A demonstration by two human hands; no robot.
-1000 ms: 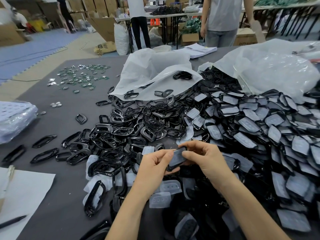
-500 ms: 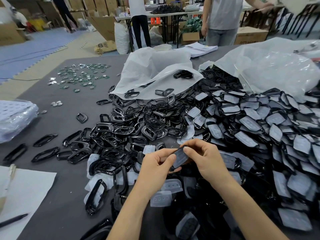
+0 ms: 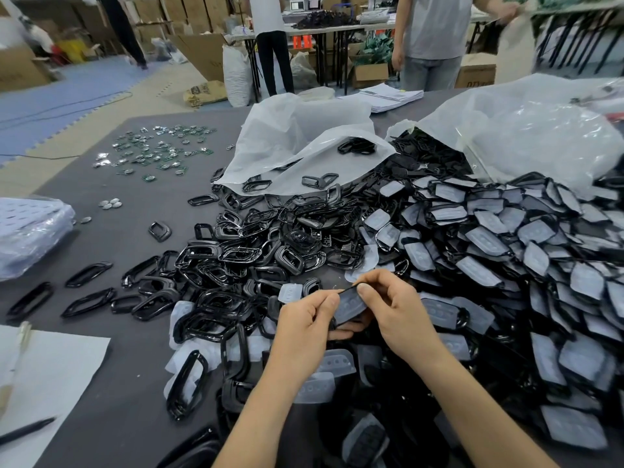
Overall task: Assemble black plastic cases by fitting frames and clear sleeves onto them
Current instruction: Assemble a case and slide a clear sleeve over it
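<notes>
Closest in, a loose sleeve [image 3: 337, 361] lay on the table [image 3: 101, 231] just under the wrists. Above it, the left hand [image 3: 304, 329] and the right hand [image 3: 395, 312] held one case [image 3: 349, 304] between them, up off the table. The left thumb and fingers pinched its left end. The right thumb and first finger pinched its top edge. The case had a cloudy cover on its face, but the fingers hid the edges, so I could not tell if it was all the way on. It looked like the step of pushing a sleeve snug onto the case. The next move would likely need the thumbs to press along the rim until it sat flat, and then the case could go with the done ones. Left of the hands lay a heap of frames [image 3: 209, 309]. To the right was the big pile [image 3: 506, 258] of covered cases. Farther back, two white bags [image 3: 297, 130] spilled parts. Past the table stood a person [image 3: 432, 28] in a grey top. Since a second before, the hands had hardly moved, the case had tipped up a little, and that person's arm had reached out sideways.
</notes>
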